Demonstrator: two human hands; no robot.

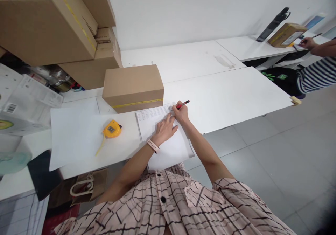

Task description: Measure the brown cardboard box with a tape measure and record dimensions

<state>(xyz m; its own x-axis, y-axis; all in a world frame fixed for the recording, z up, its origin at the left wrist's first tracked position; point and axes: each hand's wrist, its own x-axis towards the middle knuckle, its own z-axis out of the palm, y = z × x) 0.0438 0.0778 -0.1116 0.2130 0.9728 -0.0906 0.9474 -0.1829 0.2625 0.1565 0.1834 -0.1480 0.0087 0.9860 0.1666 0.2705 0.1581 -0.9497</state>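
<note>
My right hand is closed round a red pen, its tip on the printed table at the top of a white sheet on the white table. My left hand lies flat and open on the same sheet, holding it down, a pale wristband at the wrist. Just behind the sheet stands a small cardboard box with a yellow tape line. A yellow tape measure, its blade partly out, rests on a larger white paper to the left.
Large cardboard boxes are stacked at the back left, white cartons below them. A paper bag hangs under the table edge. At the far right another person's hand and striped sleeve are beside a box.
</note>
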